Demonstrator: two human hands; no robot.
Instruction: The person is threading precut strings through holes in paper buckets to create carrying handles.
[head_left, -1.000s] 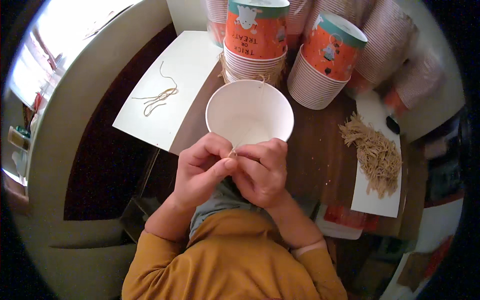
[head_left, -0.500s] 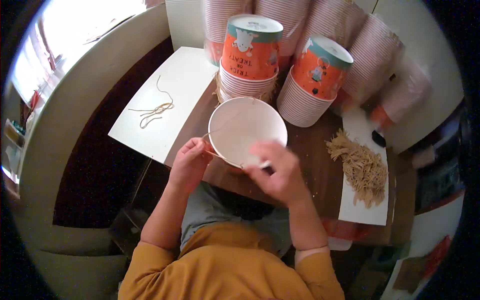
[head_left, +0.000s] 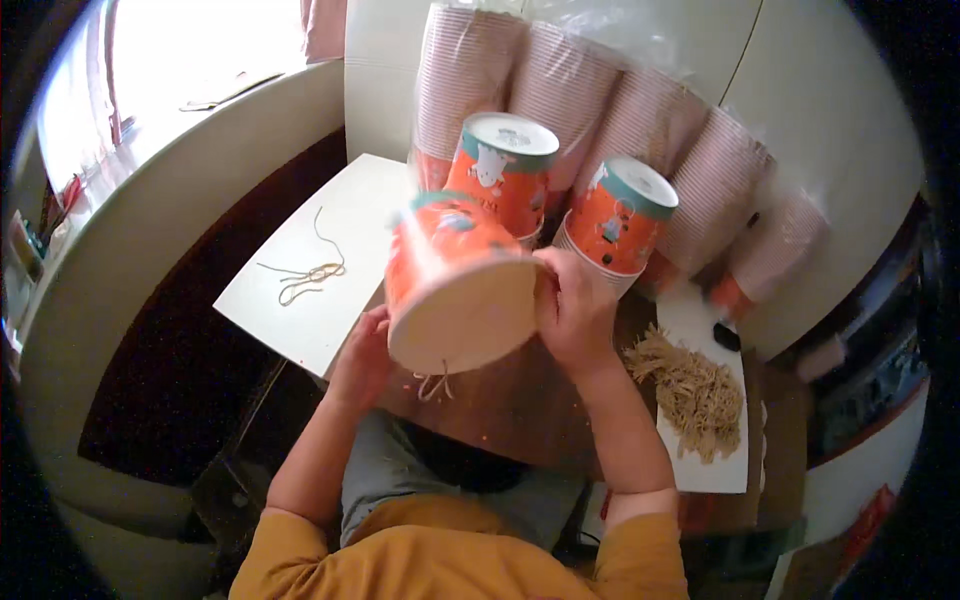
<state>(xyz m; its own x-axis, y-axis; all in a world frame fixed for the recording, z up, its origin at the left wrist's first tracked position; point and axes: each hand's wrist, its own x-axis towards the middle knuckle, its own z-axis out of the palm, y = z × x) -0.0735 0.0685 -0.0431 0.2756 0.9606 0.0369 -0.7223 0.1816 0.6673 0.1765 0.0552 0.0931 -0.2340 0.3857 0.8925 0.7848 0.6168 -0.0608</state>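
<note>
An orange paper bucket (head_left: 455,280) with a teal rim is tipped on its side above the brown table (head_left: 520,410), its pale base toward me. My left hand (head_left: 362,355) holds its lower left side. My right hand (head_left: 572,305) grips its right side. A short loop of tan string (head_left: 432,383) hangs from the base. Two stacks of similar orange buckets (head_left: 505,175) (head_left: 622,220) stand just behind it.
A white sheet (head_left: 320,270) at the left carries a few loose strings (head_left: 310,280). Another white sheet (head_left: 705,400) at the right holds a heap of tan strings (head_left: 690,385). Long sleeves of stacked cups in clear plastic (head_left: 640,110) lean against the wall behind.
The bucket stood open side up on the table with both hands at its near rim. Now it is lifted and tipped on its side, base toward me, with a hand on each side.
</note>
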